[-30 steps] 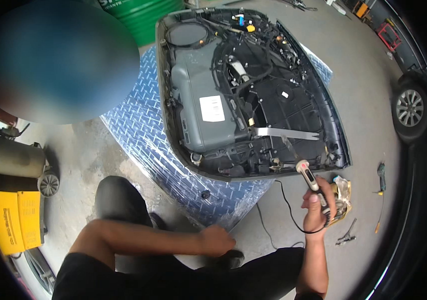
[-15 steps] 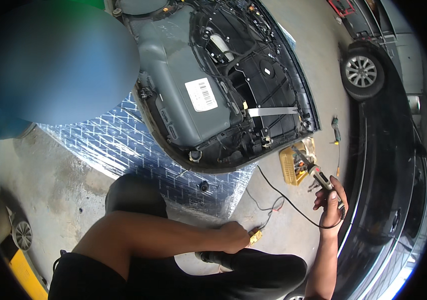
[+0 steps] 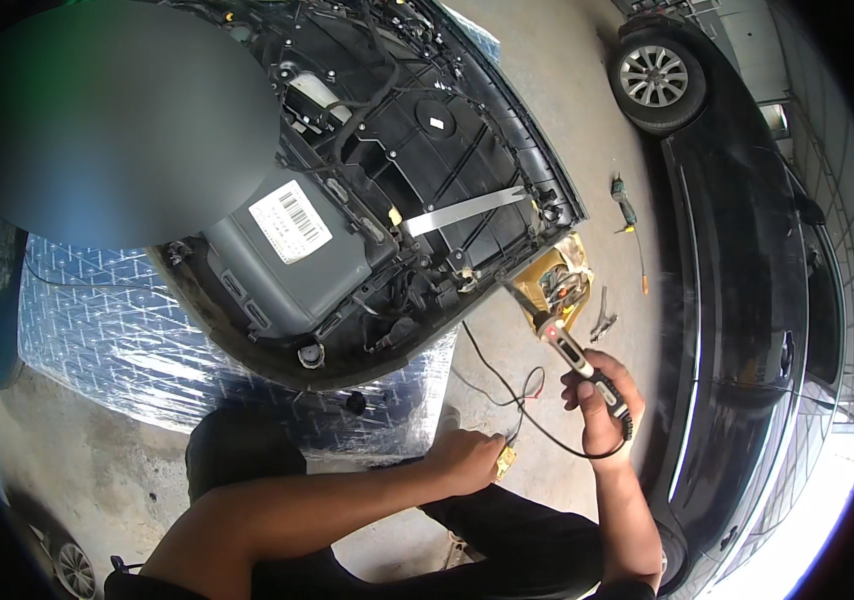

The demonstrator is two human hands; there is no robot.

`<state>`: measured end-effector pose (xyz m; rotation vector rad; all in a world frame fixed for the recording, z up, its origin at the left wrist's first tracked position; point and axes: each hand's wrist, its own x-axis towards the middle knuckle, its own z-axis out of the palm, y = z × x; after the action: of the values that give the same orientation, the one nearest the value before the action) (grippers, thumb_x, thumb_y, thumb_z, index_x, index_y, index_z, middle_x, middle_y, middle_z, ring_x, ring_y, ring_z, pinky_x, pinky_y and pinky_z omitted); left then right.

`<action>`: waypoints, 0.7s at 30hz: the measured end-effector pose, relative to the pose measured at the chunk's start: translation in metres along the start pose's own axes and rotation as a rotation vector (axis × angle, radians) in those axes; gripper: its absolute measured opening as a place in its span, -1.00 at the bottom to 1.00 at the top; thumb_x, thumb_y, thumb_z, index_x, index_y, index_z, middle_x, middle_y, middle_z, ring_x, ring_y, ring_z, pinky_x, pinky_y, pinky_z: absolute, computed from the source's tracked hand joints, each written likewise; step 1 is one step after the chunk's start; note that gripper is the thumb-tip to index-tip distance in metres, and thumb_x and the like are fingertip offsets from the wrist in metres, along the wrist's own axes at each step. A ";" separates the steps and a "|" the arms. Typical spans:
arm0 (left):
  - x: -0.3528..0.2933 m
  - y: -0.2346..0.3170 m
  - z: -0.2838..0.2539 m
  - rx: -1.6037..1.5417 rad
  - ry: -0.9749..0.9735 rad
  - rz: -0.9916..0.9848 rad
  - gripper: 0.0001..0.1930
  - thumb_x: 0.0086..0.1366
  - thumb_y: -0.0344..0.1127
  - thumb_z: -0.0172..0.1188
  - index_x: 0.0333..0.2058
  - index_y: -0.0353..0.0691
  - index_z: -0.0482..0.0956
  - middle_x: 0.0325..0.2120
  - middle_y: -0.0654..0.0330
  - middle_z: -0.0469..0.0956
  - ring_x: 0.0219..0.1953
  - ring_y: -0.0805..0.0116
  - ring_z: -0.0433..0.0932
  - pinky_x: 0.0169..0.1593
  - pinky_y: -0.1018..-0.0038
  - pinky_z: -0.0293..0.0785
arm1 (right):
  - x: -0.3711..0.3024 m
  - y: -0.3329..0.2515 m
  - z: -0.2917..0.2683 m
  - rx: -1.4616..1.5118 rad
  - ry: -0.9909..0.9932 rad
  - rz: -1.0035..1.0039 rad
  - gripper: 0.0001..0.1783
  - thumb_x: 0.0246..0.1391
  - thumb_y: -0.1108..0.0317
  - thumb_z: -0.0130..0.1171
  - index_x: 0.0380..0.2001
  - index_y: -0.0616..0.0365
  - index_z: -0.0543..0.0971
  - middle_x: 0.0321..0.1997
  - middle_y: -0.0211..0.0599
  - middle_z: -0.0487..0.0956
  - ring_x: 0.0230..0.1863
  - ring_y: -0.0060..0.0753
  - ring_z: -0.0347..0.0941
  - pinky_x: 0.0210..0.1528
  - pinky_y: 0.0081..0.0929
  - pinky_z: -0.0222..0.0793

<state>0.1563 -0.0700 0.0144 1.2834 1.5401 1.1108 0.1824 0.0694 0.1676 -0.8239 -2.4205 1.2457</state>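
Observation:
My right hand (image 3: pixel 607 405) grips a corded soldering iron (image 3: pixel 569 352) with a light grey body, a small dark display and a flat metal tip. The tip points up and left, near the lower edge of a large dark car door (image 3: pixel 447 180); whether it touches cannot be told. A black cord (image 3: pixel 557 440) loops under the right wrist. Lower and to the left, my left hand (image 3: pixel 467 462) is closed, with a small yellow piece (image 3: pixel 506 461) showing at its fingertips. A thin cable runs up from that piece.
The door lies on a support wrapped in blue printed film (image 3: pixel 107 320). Beyond the iron are a yellow basket of tools (image 3: pixel 559 285), pliers (image 3: pixel 603 315) and a green power tool (image 3: pixel 624 205) on the floor. A black car (image 3: pixel 747 290) stands at right. A blurred shape covers the upper left.
The view has shifted, so the door and the parked car sit farther left. The iron's tip has come closer to the door's edge. My left hand still holds the yellow piece.

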 end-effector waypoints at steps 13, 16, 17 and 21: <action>0.008 0.002 -0.013 -0.206 0.132 -0.029 -0.80 0.15 -0.21 0.18 -0.35 -0.20 0.48 -0.62 0.01 0.53 -0.52 -0.05 0.55 -0.40 0.10 0.43 | -0.001 0.020 0.009 -0.260 -0.111 -0.165 -0.66 -0.12 0.57 0.19 -0.17 0.30 0.60 -0.41 -0.12 0.62 -0.41 -0.35 0.58 -0.29 -0.52 0.45; 0.006 0.004 -0.017 -0.169 0.039 -0.021 -0.79 0.16 -0.24 0.08 -0.32 -0.27 0.45 -0.55 -0.07 0.56 -0.44 -0.10 0.59 -0.32 0.05 0.48 | 0.004 0.016 0.012 -0.291 -0.141 -0.230 -0.63 -0.23 0.61 0.17 -0.22 0.29 0.61 -0.46 -0.17 0.53 -0.46 -0.36 0.48 -0.38 -0.52 0.38; 0.006 0.004 -0.015 -0.160 0.036 -0.012 -0.79 0.16 -0.24 0.08 -0.32 -0.27 0.44 -0.54 -0.07 0.57 -0.44 -0.10 0.59 -0.31 0.04 0.48 | 0.006 0.014 0.012 -0.296 -0.152 -0.242 -0.63 -0.24 0.61 0.17 -0.22 0.29 0.61 -0.46 -0.17 0.52 -0.47 -0.37 0.47 -0.39 -0.52 0.37; 0.005 0.000 -0.007 -0.142 0.023 0.008 -0.78 0.15 -0.25 0.06 -0.32 -0.28 0.44 -0.54 -0.08 0.57 -0.43 -0.11 0.59 -0.30 0.03 0.49 | 0.012 0.010 0.012 -0.321 -0.185 -0.294 -0.62 -0.27 0.61 0.15 -0.24 0.28 0.61 -0.46 -0.18 0.50 -0.48 -0.37 0.45 -0.41 -0.52 0.35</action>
<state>0.1485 -0.0659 0.0156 1.1851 1.4464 1.2215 0.1705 0.0738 0.1529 -0.4174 -2.8113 0.8711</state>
